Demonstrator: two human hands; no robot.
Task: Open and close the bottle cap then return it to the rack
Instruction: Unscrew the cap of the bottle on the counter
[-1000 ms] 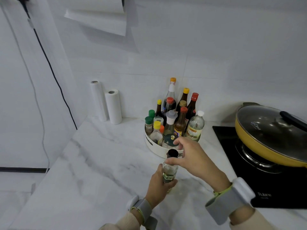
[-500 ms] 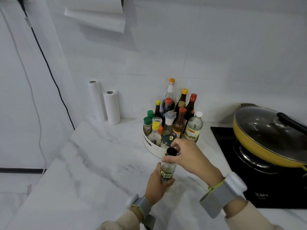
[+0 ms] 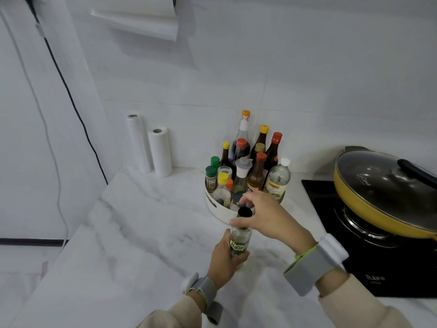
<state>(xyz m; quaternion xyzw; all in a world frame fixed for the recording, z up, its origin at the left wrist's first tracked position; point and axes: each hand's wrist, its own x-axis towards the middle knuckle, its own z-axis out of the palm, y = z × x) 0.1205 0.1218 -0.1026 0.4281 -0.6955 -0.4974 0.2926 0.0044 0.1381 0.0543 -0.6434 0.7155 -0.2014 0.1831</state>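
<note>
A small clear glass bottle (image 3: pixel 239 242) with a green label stands upright just above the marble counter, in front of the rack. My left hand (image 3: pixel 224 261) is wrapped around its body from below and behind. Its black cap (image 3: pixel 244 212) sits on the neck, and my right hand (image 3: pixel 267 216) pinches the cap and neck with thumb and fingers from the right. The round white rack (image 3: pixel 212 204) behind holds several sauce and spice bottles.
A yellow pan with a glass lid (image 3: pixel 387 192) sits on a black induction hob (image 3: pixel 369 252) at the right. Two white paper rolls (image 3: pixel 151 147) stand against the back wall at the left. A black cable (image 3: pixel 71 100) runs down the left wall.
The bottle and both hands have stayed in front of the rack. My right-hand fingers have shifted slightly around the cap, as in a twist. The camera view has drifted a little.
</note>
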